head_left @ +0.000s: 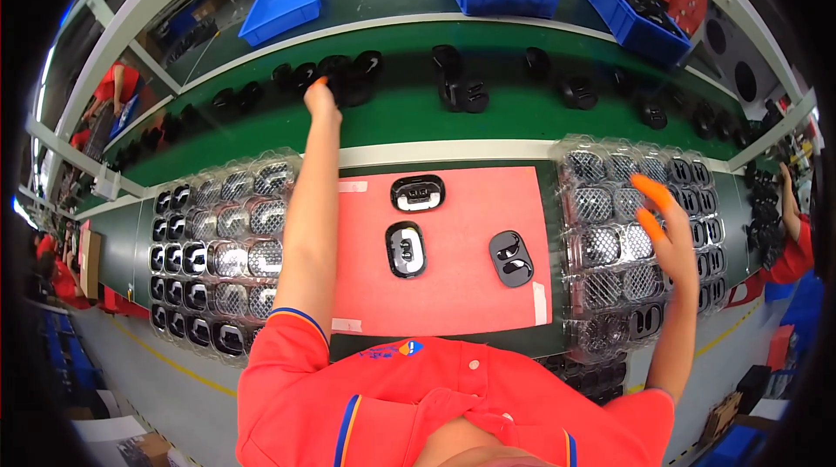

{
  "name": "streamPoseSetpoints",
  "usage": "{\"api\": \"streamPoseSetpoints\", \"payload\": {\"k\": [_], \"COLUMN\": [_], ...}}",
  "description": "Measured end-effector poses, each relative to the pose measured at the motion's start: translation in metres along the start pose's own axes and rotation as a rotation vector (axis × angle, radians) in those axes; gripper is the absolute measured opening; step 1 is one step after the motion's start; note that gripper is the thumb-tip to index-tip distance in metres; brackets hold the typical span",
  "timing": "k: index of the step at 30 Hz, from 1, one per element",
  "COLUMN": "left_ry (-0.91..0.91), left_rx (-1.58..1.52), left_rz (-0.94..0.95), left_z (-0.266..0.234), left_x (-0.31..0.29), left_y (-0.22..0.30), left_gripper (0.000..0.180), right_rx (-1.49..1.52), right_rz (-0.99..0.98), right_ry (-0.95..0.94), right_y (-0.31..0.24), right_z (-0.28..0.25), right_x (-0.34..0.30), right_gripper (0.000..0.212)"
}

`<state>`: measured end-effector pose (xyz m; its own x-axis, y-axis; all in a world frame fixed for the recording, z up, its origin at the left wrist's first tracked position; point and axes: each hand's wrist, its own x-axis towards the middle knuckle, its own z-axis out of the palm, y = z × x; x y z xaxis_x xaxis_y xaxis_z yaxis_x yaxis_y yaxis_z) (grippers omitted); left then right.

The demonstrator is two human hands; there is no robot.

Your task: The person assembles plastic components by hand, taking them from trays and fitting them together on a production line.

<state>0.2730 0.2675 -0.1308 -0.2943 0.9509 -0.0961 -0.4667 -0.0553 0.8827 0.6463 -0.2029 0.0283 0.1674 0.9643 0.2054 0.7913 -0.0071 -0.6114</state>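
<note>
My left hand (pixel 322 100) reaches across the green conveyor belt (pixel 401 110) to a cluster of glossy black parts (pixel 355 88). An orange finger cover shows on it; its other fingers are hidden, so its grip cannot be made out. Above the right clear plastic tray (pixel 601 280) hovers my right hand (pixel 669 221), fingers apart and two of them in orange covers, with nothing held. On the pink mat (pixel 461 302) between my arms lie two black oval cases with shiny inner faces, one higher (pixel 418 194), one lower (pixel 405 249). A rounded black case part (pixel 511 259) with two curved recesses sits to their right.
Another clear tray (pixel 231 223), partly filled with black parts, stands at left. More black parts (pixel 578 93) dot the belt. Behind it are blue bins (pixel 283 6), two others holding dark pieces. Metal frame posts (pixel 83 75) rise at the sides. Co-workers' arms (pixel 788 197) show at the edges.
</note>
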Motion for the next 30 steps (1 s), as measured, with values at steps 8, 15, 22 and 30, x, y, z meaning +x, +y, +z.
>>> {"api": "streamPoseSetpoints", "payload": {"k": [8, 15, 22, 30], "left_ry": [0.246, -0.265, -0.433, -0.443], "left_rx": [1.186, 2.117, 2.075, 2.191], "left_rz": [0.466, 0.638, 0.459, 0.710], "left_z": [0.032, 0.107, 0.117, 0.108], "left_x": [0.006, -0.007, -0.005, -0.004], "left_y": [0.003, -0.003, -0.027, -0.039], "left_gripper": [0.035, 0.062, 0.045, 0.084], "right_rx": [-0.426, -0.302, -0.220, -0.245], "right_rz": [0.539, 0.502, 0.620, 0.469], "right_ry": [-0.039, 0.014, 0.117, 0.088], "right_y": [0.051, 0.052, 0.050, 0.046], "right_z": [-0.036, -0.017, -0.032, -0.030], "right_x": [-0.178, -0.203, -0.206, -0.177], "right_gripper": [0.065, 0.078, 0.074, 0.080]}}
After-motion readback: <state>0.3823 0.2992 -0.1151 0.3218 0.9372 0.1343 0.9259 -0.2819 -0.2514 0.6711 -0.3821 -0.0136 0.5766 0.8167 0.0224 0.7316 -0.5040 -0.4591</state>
